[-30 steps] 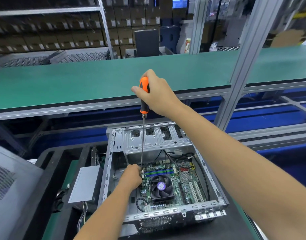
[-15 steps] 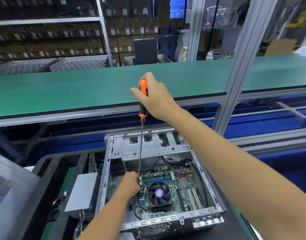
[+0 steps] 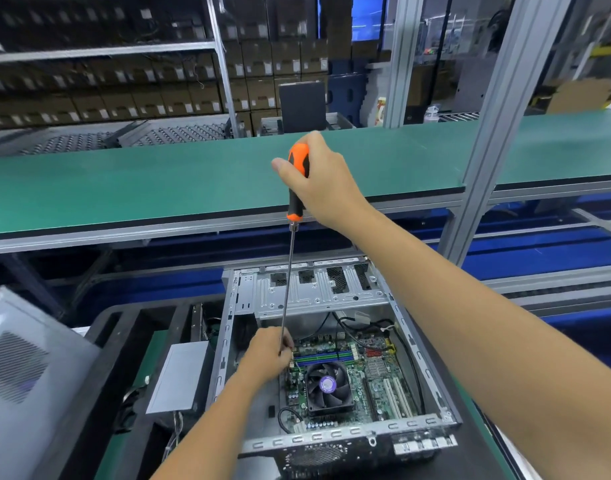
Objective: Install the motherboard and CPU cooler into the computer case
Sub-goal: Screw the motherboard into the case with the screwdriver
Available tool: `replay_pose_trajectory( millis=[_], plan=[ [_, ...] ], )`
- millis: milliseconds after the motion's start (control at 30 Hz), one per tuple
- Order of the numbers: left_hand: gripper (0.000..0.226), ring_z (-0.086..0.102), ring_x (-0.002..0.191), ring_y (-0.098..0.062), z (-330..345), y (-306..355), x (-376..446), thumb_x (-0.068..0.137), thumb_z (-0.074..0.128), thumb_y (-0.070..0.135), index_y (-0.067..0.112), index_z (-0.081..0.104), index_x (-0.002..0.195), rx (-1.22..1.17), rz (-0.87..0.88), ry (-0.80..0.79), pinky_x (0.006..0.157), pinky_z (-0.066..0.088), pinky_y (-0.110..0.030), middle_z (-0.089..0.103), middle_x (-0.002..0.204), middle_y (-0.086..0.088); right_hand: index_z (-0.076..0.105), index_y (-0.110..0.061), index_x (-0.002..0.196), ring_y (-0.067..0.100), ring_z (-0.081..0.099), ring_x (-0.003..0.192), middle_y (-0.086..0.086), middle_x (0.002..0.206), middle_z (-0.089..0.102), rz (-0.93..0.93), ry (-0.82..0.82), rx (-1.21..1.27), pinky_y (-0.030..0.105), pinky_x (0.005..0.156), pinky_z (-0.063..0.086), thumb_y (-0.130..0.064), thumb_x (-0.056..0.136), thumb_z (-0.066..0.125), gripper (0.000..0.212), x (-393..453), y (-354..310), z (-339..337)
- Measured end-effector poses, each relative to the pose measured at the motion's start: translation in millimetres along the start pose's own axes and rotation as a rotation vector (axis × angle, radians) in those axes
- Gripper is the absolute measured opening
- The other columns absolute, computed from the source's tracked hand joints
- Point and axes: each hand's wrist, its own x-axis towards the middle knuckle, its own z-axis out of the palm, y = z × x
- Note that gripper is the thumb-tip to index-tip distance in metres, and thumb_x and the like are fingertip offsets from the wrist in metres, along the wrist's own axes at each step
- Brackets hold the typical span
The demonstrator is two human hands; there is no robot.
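Hands are busy over an open computer case that lies flat on a black tray on the bench. Up high, the right hand has its grip wrapped around the orange and black handle of a long screwdriver, with the thumb sticking out to the left. The thin metal rod of the screwdriver runs almost straight down into the case. Down low, the left hand has its grip pinched around the bottom end of the rod, right at the top left corner of the motherboard. The tip is hidden behind the fingers. The green motherboard sits inside the case, on its floor. The CPU cooler, a black fan with a purple sticker in the middle, sits on the board just beside the left hand. Black cables curl across the top of the board. A grey metal box lies in the tray to the left of the case. A long green shelf runs behind the hands, and stacks of brown boxes stand far back.
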Motion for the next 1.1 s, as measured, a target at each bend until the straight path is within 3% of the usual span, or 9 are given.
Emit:
replay_pose_trajectory(
  millis=[100, 300, 400, 500, 567, 733, 833, 967, 1100],
  plan=[
    [0.017, 0.05, 0.058, 0.003, -19.8, 3.8, -7.9, 0.081, 0.057, 0.004, 0.018, 0.066, 0.079, -0.117, 0.039, 0.038, 0.054, 0.041, -0.006, 0.06, 0.069, 0.01, 0.04, -0.014, 0.081, 0.006, 0.035, 0.05, -0.001, 0.065, 0.036, -0.024, 0.104, 0.118, 0.014, 0.047, 0.034, -0.034, 0.095, 0.058, 0.03, 9.7, -11.9, 2.2],
    [0.019, 0.057, 0.06, 0.004, -69.9, -8.8, -40.3, 0.082, 0.062, 0.003, 0.021, 0.067, 0.08, -0.31, 0.046, 0.211, 0.061, 0.048, -0.013, 0.064, 0.071, 0.007, 0.034, -0.018, 0.07, 0.003, 0.031, 0.049, -0.007, 0.062, 0.031, -0.019, 0.202, 0.324, 0.012, 0.05, 0.033, -0.037, 0.095, 0.056, 0.038, 32.5, -46.3, 31.5],
    [0.011, 0.06, 0.067, -0.004, -93.7, -35.7, -63.4, 0.082, 0.062, 0.004, 0.012, 0.069, 0.084, -0.28, -0.029, 0.317, 0.065, 0.05, -0.017, 0.066, 0.076, 0.004, 0.037, -0.015, 0.075, 0.002, 0.036, 0.05, -0.003, 0.064, 0.037, -0.022, 0.16, 0.423, 0.011, 0.05, 0.034, -0.037, 0.096, 0.053, 0.035, 35.1, -66.7, 58.0],
    [0.006, 0.058, 0.065, -0.009, -107.2, -76.4, -86.8, 0.084, 0.063, 0.005, 0.007, 0.068, 0.084, -0.269, -0.141, 0.364, 0.063, 0.051, -0.022, 0.065, 0.076, -0.003, 0.041, -0.01, 0.089, 0.009, 0.055, 0.047, 0.021, 0.069, 0.055, -0.016, 0.001, 0.527, 0.016, 0.043, 0.041, -0.037, 0.098, 0.051, 0.031, 27.5, -84.4, 96.3],
    [0.006, 0.057, 0.062, -0.01, -110.2, -106.3, -102.6, 0.083, 0.062, 0.004, 0.004, 0.068, 0.084, -0.262, -0.2, 0.377, 0.06, 0.05, -0.022, 0.064, 0.074, -0.005, 0.039, -0.008, 0.094, 0.014, 0.058, 0.046, 0.027, 0.071, 0.06, -0.009, -0.099, 0.531, 0.019, 0.041, 0.041, -0.034, 0.097, 0.053, 0.029, 19.3, -96.1, 126.0],
    [0.009, 0.055, 0.059, -0.003, -105.8, -177.7, -139.6, 0.077, 0.062, 0.004, 0.006, 0.07, 0.081, -0.235, -0.283, 0.302, 0.059, 0.045, -0.019, 0.06, 0.064, 0.011, 0.034, -0.009, 0.092, 0.012, 0.054, 0.04, 0.019, 0.066, 0.055, -0.025, -0.2, 0.466, 0.019, 0.041, 0.04, -0.021, 0.096, 0.056, 0.026, -6.2, -118.6, 201.9],
    [0.01, 0.064, 0.064, -0.013, -97.8, -218.0, -158.2, 0.078, 0.059, 0.007, 0.01, 0.068, 0.081, -0.242, -0.343, 0.207, 0.067, 0.054, -0.029, 0.065, 0.068, 0.003, 0.034, -0.012, 0.087, 0.016, 0.051, 0.042, 0.016, 0.064, 0.049, 0.016, -0.221, 0.479, 0.018, 0.04, 0.039, -0.017, 0.096, 0.054, 0.023, -24.7, -120.3, 240.6],
    [0.014, 0.064, 0.054, -0.007, -80.2, -251.9, -175.7, 0.084, 0.059, 0.002, 0.013, 0.064, 0.077, -0.305, -0.399, 0.081, 0.067, 0.057, -0.029, 0.067, 0.067, 0.0, 0.035, -0.012, 0.089, 0.016, 0.052, 0.044, 0.019, 0.067, 0.049, 0.071, -0.254, 0.471, 0.019, 0.039, 0.039, -0.018, 0.095, 0.054, 0.022, -46.2, -111.0, 271.0],
    [0.023, 0.066, 0.055, -0.008, -69.7, -251.8, -173.9, 0.084, 0.061, -0.001, 0.017, 0.061, 0.07, -0.37, -0.369, -0.047, 0.068, 0.056, -0.03, 0.066, 0.065, -0.002, 0.037, -0.013, 0.091, 0.015, 0.057, 0.048, -0.002, 0.057, 0.056, 0.077, -0.338, 0.328, 0.018, 0.042, 0.043, -0.027, 0.095, 0.056, 0.024, -63.5, -96.2, 289.4]
  ],
)
